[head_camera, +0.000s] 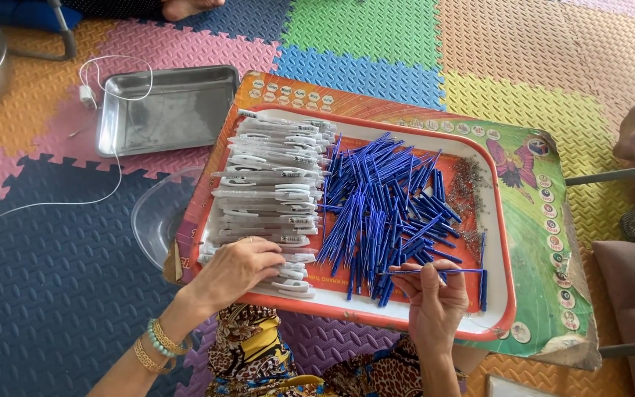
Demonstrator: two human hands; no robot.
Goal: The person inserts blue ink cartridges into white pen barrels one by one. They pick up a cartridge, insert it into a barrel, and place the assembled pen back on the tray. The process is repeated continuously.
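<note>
**Thin blue refill pinched at tray's near edge**

Nearest you, your right hand [435, 298] pinched one blue pen refill [435, 271] level between thumb and fingertips, above the orange-rimmed tray [505, 290]. It looked light, stiff, slick; a mid-shaft hold suited it. Your left hand [238, 266] lay spread, flat on the white pen barrels [273, 184], beside the blue pile [380, 206].

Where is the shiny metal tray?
In the head view, the empty metal tray lies on the foam floor mat at upper left, just beyond the orange tray's far left corner, beside a white cable.
</note>
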